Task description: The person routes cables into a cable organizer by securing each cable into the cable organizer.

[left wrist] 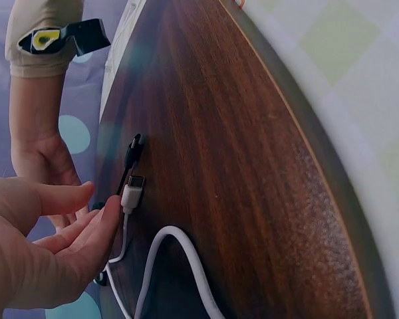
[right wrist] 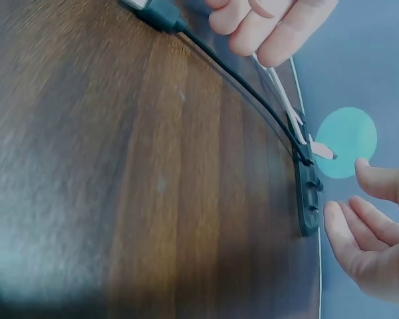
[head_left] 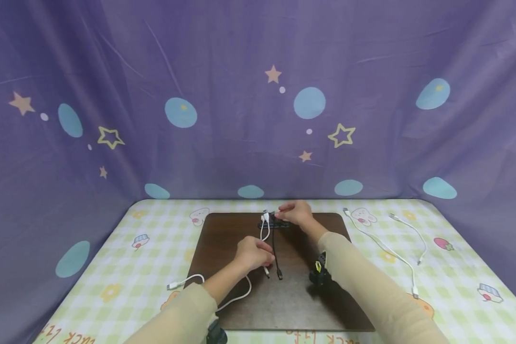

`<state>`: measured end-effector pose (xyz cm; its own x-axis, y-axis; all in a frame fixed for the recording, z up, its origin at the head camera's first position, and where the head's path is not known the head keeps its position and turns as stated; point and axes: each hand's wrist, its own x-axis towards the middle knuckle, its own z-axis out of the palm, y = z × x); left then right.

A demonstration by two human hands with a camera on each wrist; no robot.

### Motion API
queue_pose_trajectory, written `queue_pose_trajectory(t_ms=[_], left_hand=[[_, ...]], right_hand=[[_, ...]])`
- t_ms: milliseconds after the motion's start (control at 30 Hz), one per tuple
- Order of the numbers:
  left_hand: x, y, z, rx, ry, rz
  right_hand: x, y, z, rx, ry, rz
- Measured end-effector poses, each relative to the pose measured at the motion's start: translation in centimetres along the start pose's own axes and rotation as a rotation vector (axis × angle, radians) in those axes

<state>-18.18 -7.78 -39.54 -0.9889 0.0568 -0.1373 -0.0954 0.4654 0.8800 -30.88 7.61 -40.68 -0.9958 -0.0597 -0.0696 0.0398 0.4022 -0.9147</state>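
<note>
A black cable holder strip [right wrist: 308, 212] lies at the far edge of the brown wooden board [head_left: 279, 306]. White cables [right wrist: 279, 90] and a black USB cable [right wrist: 243, 83] run through its slots. White cable ends [head_left: 265, 217] stick out past the strip. My left hand [head_left: 253, 253] hovers over the board by the cables, thumb and fingers apart in the left wrist view. Near its fingertips are the black plug [left wrist: 133, 151] and a white plug [left wrist: 132, 194]. Beside the strip, my right hand [right wrist: 379, 226] has its thumb and fingers spread, with nothing visible between them.
Two loose white cables, a long one [head_left: 380, 243] and a short one [head_left: 417, 231], lie on the checked tablecloth at right. Left of the board, a white cable plug [head_left: 172, 286] rests on the cloth, its cord looping under my left forearm. A purple curtain [head_left: 249, 143] hangs behind the table.
</note>
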Motion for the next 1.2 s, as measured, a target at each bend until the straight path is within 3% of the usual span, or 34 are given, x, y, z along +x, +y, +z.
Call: queue_pose_trajectory(t_ms=[233,767,1200], left_hand=[[0.1,-0.2,0.0,0.057,0.001,0.031],[0.6,-0.5,0.2,-0.018,-0.007,0.03],[1.1,-0.5,0.4,-0.043,0.005,0.014]], right_hand=[[-0.3,0.8,-1.1,0.027,-0.001,-0.008],[-0.6,1.8,-2.7,-0.006,0.004,0.027],[-0.6,2.6,-3.6,0.066,-0.026,0.046]])
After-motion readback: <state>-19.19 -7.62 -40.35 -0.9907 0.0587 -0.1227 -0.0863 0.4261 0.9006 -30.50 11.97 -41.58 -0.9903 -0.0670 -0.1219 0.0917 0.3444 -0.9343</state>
